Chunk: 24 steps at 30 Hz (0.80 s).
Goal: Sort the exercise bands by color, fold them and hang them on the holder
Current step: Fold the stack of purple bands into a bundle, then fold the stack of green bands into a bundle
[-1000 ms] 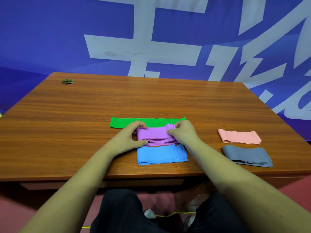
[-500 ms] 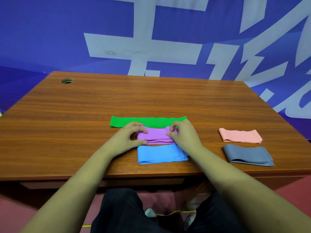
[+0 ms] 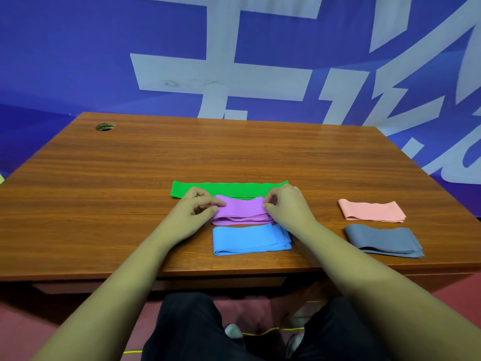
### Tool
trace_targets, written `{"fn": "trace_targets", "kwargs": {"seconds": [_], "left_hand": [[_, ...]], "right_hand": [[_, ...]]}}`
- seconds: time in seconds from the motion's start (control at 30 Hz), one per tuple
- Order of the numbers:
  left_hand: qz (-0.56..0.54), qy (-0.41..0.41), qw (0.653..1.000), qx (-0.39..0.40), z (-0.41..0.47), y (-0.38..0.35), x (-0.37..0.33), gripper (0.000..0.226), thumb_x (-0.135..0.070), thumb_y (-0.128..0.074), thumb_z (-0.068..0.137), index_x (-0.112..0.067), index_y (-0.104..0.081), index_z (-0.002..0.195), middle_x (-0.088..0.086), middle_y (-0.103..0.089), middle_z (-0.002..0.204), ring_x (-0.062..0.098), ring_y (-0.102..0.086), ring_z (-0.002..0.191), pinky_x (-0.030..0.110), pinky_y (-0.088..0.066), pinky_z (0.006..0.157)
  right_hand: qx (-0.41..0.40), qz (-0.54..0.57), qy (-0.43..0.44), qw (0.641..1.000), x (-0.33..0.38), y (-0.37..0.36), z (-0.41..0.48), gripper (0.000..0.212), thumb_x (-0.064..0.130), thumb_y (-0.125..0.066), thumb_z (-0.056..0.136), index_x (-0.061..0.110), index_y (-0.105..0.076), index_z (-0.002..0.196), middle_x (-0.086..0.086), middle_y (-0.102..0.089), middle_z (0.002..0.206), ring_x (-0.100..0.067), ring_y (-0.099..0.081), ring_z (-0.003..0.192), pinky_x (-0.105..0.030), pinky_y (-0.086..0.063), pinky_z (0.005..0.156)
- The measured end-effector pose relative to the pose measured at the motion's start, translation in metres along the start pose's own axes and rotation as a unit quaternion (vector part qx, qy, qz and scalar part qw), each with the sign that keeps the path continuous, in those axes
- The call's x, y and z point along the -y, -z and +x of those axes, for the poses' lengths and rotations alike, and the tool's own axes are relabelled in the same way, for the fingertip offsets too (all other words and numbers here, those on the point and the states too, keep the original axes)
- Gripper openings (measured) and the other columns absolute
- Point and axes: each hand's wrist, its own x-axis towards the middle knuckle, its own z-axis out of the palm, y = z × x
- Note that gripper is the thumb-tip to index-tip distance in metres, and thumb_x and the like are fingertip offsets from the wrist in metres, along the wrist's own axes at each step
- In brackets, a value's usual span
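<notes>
Purple band [image 3: 243, 211] flatter, smoother — hands [image 3: 191, 217] [image 3: 290, 208] pinching ends

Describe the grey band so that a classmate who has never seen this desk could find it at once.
Start at the wooden desk and go to its right-hand side, where two folded bands lie. The grey band is the one nearer the front edge, in front of the pink band. It alone is dark and dull.

On the table [image 3: 104, 204], 3 middle bands [image 3: 242, 209] lie in file, perhaps overlapping; 2 side bands [image 3: 372, 211] lie rightward.
</notes>
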Motion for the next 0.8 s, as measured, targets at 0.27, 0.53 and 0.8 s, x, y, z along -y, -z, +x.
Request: {"fn": "trace_targets", "kwargs": {"seconds": [0.27, 0.53, 0.8], "left_hand": [[0.03, 0.059, 0.982, -0.176, 0.009, 0.04, 0.015, 0.02, -0.009, -0.063, 0.088, -0.029, -0.065, 0.085, -0.007, -0.062, 0.087, 0.012, -0.053, 0.075, 0.029, -0.045, 0.074], [0.185, 0.304, 0.916, -0.183, 0.033, 0.051, 0.033, 0.04, -0.039, -0.063, 0.084, -0.006, -0.059, 0.105, 0.019, -0.066, 0.112, 0.04, -0.057, 0.11, 0.04, -0.047, 0.093], [0.209, 0.364, 0.899, -0.125, 0.055, 0.046, 0.027, 0.032, -0.041, -0.067, 0.082, -0.011, -0.062, 0.093, 0.015, -0.067, 0.11, 0.04, -0.056, 0.111, 0.038, -0.045, 0.087]], "right_hand": [[-0.008, 0.021, 0.035, 0.999, 0.042, 0.0, 0.025, 0.02, 0.021, -0.053, 0.091, 0.014, -0.071, 0.097, -0.008, -0.065, 0.102, -0.026, -0.055, 0.104, -0.034, -0.042, 0.089], [0.125, 0.006, 0.06, 0.99, 0.07, -0.028, 0.035, 0.045, 0.043, -0.043, 0.099, 0.009, -0.072, 0.091, -0.011, -0.072, 0.091, -0.03, -0.062, 0.087, -0.04, -0.052, 0.077], [0.105, -0.002, 0.053, 0.993, 0.065, -0.031, 0.04, 0.047, 0.044, -0.041, 0.1, 0.01, -0.071, 0.085, -0.01, -0.07, 0.084, -0.027, -0.061, 0.08, -0.035, -0.046, 0.068]]}}
